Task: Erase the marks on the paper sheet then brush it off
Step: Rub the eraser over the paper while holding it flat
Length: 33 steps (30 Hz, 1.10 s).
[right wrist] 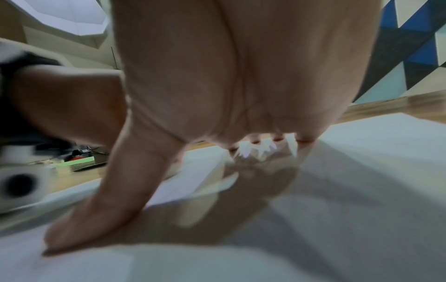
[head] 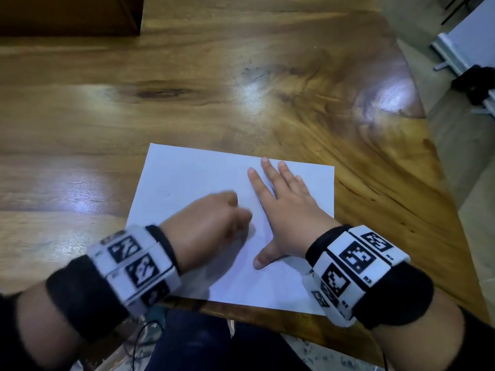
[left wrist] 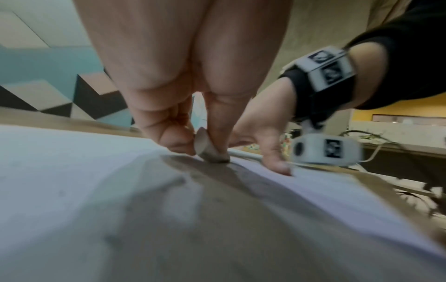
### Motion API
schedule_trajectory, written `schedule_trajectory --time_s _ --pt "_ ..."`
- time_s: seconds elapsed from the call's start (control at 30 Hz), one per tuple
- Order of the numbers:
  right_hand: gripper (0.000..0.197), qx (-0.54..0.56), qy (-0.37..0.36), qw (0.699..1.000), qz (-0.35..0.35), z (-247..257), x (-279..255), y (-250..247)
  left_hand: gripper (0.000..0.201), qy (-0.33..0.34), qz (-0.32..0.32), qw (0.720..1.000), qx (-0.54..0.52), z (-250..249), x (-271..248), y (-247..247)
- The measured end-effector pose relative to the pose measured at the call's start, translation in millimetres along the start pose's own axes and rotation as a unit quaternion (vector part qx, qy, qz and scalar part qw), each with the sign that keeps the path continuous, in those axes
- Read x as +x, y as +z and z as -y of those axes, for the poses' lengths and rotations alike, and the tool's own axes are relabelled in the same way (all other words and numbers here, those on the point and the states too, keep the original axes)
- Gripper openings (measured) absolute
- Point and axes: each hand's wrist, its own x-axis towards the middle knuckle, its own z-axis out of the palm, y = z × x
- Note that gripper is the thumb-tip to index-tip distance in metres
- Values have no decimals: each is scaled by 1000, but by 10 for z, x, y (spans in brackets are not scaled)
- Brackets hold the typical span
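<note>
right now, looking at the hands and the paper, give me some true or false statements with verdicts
1. The left hand pinches an eraser against the paper sheet. True.
2. The right hand is curled into a fist. False: its fingers lie spread flat on the sheet.
3. The sheet lies on a wooden table. True.
4. The right hand holds a brush. False: it holds nothing.

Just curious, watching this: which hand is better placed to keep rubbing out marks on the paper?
The left hand. It pinches the eraser with its tip on the paper. The right hand lies flat with spread fingers, pinning the sheet.
</note>
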Motion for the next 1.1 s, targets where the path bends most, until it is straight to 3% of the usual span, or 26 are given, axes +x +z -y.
schedule_trajectory --time_s 0.1,0.2,0.3,0.4,0.5,0.6,0.7,0.77,0.87,0.97,1.0,1.1 --pt "145 6 0 1000 1 -4 -7 -5 6 28 65 997 -26 -76 -293 134" --pt "146 12 -3 1000 0 -18 -2 6 6 0 64 994 -88 6 -277 86" --pt "150 19 -2 1000 -6 -50 -2 24 19 -80 -57 991 -88 180 -93 -126" --pt "150 22 -3 1000 -6 -61 -4 21 13 -147 -142 976 -73 332 81 -312" --pt "149 21 -4 1000 -10 -55 -4 17 10 -127 -116 983 -61 285 167 -251" --pt "149 22 -5 1000 -11 -50 -4 17 18 -59 -100 991 -69 151 18 -24" --pt "149 23 -5 1000 -11 -48 -7 11 21 -10 25 995 -94 14 -274 77" --pt "148 22 -5 1000 -13 -44 -15 7 20 -12 83 991 -101 22 -305 48" --pt "148 18 -6 1000 -14 -45 -22 6 23 -14 0 998 -65 72 -4 -45" --pt "148 15 -6 1000 -14 -47 -18 3 13 -52 -69 996 -20 50 271 -91" --pt "148 17 -6 1000 -13 -47 -17 2 14 -41 -65 997 -23 16 250 -53" --pt "148 23 -7 1000 -16 -55 -21 1 23 18 65 998 -13 -62 -36 99"
